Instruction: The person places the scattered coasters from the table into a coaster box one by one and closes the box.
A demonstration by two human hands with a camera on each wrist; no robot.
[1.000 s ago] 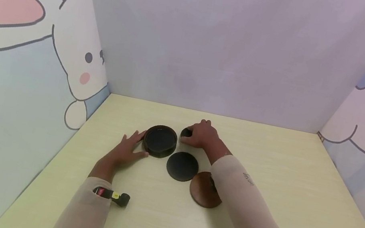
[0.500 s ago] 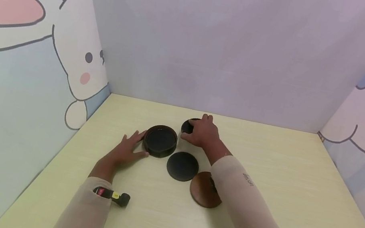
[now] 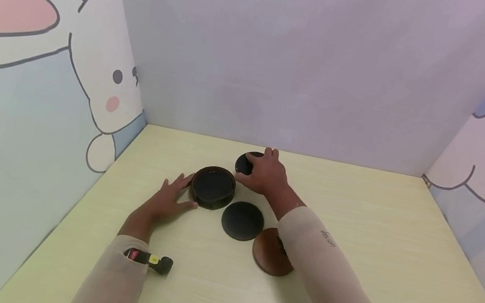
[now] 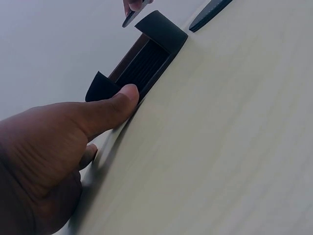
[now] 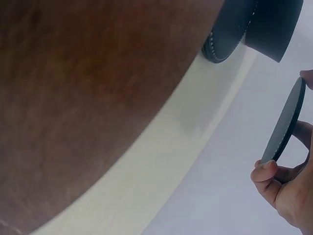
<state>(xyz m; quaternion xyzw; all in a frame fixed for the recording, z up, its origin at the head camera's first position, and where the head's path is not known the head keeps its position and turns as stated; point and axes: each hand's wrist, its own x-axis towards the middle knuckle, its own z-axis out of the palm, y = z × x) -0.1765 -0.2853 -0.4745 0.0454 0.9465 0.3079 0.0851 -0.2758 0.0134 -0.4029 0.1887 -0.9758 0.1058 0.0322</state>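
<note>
Carefully level the black coaster (image 5: 285,122) the right grip (image 3: 265,173) pinches; left grip (image 3: 168,200), spread, should steady the round holder (image 4: 162,32).

No word can be read for certain. A short line of dark lettering (image 3: 328,238) runs along the right sleeve (image 3: 335,287) (too small and blurred to spell out), and the black strap (image 3: 144,257) at the left sleeve (image 3: 109,285) bears red (image 3: 133,254) and yellow labels (image 3: 153,260) with illegible marks.
</note>
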